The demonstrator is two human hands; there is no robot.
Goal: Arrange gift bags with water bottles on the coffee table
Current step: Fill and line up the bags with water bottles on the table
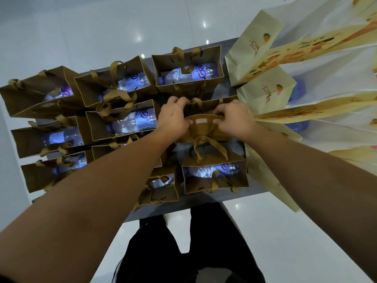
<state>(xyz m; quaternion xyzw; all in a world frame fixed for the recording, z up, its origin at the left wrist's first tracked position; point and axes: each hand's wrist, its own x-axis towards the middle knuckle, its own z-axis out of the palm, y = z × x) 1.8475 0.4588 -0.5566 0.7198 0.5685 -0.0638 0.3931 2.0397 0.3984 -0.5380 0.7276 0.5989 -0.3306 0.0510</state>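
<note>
Left hand [173,117] and right hand [234,117] both pinch folded brown bag [204,129] mid-tabletop [204,203]. Filled bags crowd left, far and near; cream bags [263,92] right. Little free room.

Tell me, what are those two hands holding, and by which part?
Both grip one brown gift bag by its top edge: left hand at the left end, right hand at the right end.

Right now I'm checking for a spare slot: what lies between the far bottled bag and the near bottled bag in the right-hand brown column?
Head view: the folded brown bag, gripped by left hand and right hand.
</note>
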